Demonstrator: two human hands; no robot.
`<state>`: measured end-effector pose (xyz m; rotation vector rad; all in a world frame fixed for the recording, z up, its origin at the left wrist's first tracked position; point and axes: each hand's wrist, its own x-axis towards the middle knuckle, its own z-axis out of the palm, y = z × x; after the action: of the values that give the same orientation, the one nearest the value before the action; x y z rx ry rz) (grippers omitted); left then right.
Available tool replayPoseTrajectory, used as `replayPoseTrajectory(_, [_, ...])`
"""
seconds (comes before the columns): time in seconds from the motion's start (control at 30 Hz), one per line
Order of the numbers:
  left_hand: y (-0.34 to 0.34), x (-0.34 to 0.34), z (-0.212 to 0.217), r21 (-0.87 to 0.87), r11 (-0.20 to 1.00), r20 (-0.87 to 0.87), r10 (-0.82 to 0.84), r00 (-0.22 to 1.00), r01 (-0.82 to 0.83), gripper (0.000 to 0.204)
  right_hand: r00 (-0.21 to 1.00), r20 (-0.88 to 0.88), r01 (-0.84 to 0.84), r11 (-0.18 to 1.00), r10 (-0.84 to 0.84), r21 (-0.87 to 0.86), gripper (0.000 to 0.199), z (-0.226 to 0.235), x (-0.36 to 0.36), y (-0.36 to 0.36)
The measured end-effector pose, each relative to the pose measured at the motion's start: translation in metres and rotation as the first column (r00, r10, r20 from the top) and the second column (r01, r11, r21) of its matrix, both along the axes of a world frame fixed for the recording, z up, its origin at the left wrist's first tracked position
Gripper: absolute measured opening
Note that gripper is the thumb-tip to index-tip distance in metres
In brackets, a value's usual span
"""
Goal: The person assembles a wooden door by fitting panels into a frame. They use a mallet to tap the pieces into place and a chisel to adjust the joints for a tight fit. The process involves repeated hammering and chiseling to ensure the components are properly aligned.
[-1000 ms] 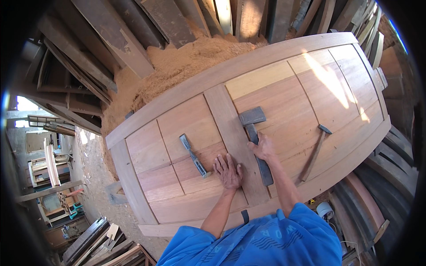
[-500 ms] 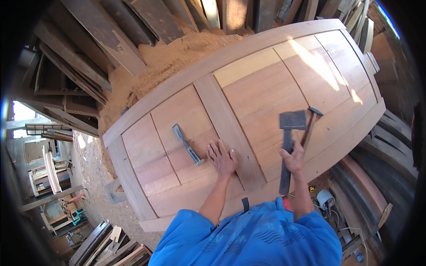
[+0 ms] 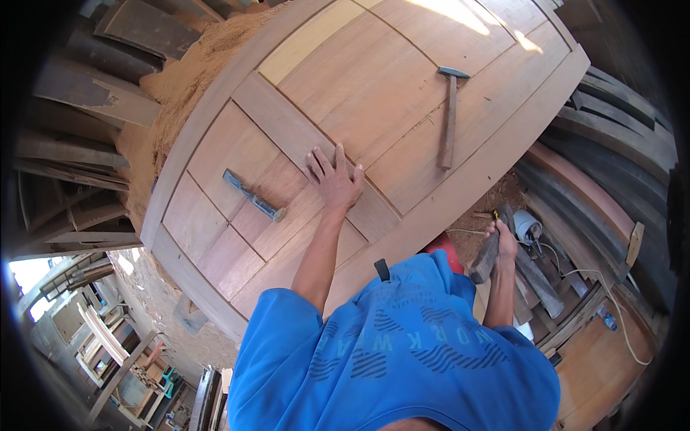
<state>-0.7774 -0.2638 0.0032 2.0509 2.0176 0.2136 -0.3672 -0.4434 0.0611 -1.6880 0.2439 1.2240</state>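
My left hand (image 3: pixel 336 181) lies flat on a large wooden panelled door (image 3: pixel 402 158), its fingers spread over the cross rail and the board beside it. Off the door's near right edge, low down, my right hand (image 3: pixel 506 241) is closed around a dark mallet (image 3: pixel 486 260), partly hidden by the fingers. A hammer (image 3: pixel 450 118) with a wooden handle rests on the door's right half. On the left half lies a blue-grey chisel-like tool (image 3: pixel 253 195) with a round tan end.
Sawdust (image 3: pixel 190 72) is heaped along the far left edge, against stacked dark planks (image 3: pixel 93 93). Curved beams (image 3: pixel 611 187) lie at right. A white bucket (image 3: pixel 527 226) and a pale cord (image 3: pixel 611 291) are near my right hand. A red object (image 3: pixel 447 251) shows by my shirt.
My right hand has carried the mallet off the door, down past its near right edge. My left hand has shifted onto the cross rail. The view has turned, and the hammer now shows whole.
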Motion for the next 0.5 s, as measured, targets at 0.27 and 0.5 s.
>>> replayPoseTrajectory(0.27, [-0.004,0.007,-0.015,0.066,0.997,-0.105,0.046,0.993,-0.04,0.077,0.975,-0.198,-0.083,0.99,0.104,0.111,0.013,-0.001,-0.009,0.003])
replayPoseTrajectory(0.5, [-0.002,0.012,-0.011,0.041,0.998,-0.093,0.041,0.995,-0.037,0.077,0.972,-0.202,-0.118,0.993,0.121,0.029,0.017,-0.011,-0.012,0.025])
